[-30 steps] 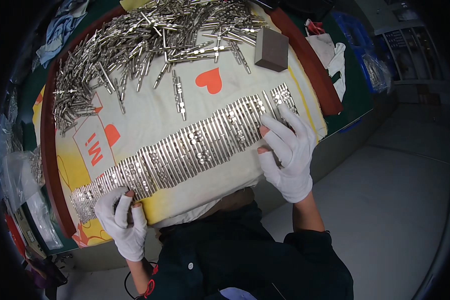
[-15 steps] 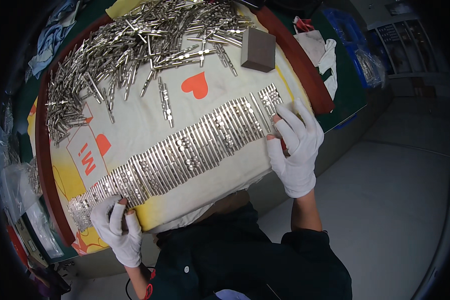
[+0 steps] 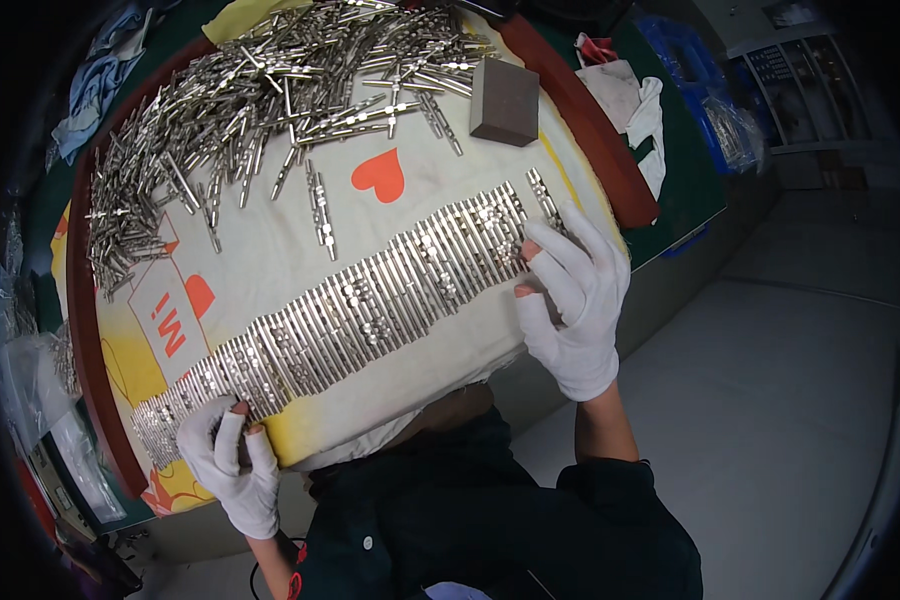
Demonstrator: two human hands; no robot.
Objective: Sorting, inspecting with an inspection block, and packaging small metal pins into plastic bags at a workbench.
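A long slanting row of slim stepped metal shafts (image 3: 370, 305), laid side by side, runs across the pale cloth. At its right end my right hand (image 3: 575, 310), in a white glove with bare thumb and index tips, has its fingers apart, touching or just beside the last shafts. A shaft (image 3: 542, 197) stands off from the row by a small gap there, its lower end partly hidden by the fingers. Towards the left end my left hand (image 3: 232, 460), gloved the same way, rests on the row's near edge with thumb and index finger apart.
Beyond the row lies a large jumbled heap of metal shafts (image 3: 270, 100). A grey-brown block (image 3: 505, 102) stands to its right. Dark red wooden rails (image 3: 580, 115) border the cloth-covered board (image 3: 310, 430). Rags (image 3: 645, 125) and a blue crate (image 3: 685, 60) lie at the far right.
Shafts from the separate group at the right end now lie against the row, which has grown longer. My right hand has shifted slightly left; my left hand stays at the row.
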